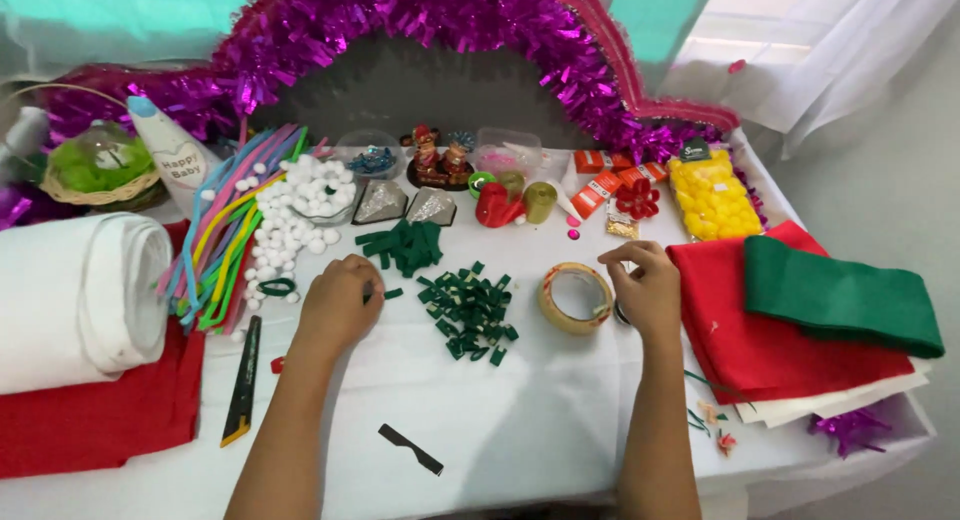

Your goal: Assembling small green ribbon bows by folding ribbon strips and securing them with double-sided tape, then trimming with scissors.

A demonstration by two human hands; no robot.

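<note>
Now, two hands over craft scraps on a white worktop.

Left hand, fingers curled narrow, touches a green felt piece; right hand, fingers bent, rests beside the tape roll. Between them lies the green scrap pile; pink tinsel beyond.

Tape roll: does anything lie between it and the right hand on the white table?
Nothing visible does. The tape roll lies flat on the white cloth just beside the right hand, with only bare cloth between them. The pile of green felt pieces lies on the roll's far side, nearer the left hand.
</note>
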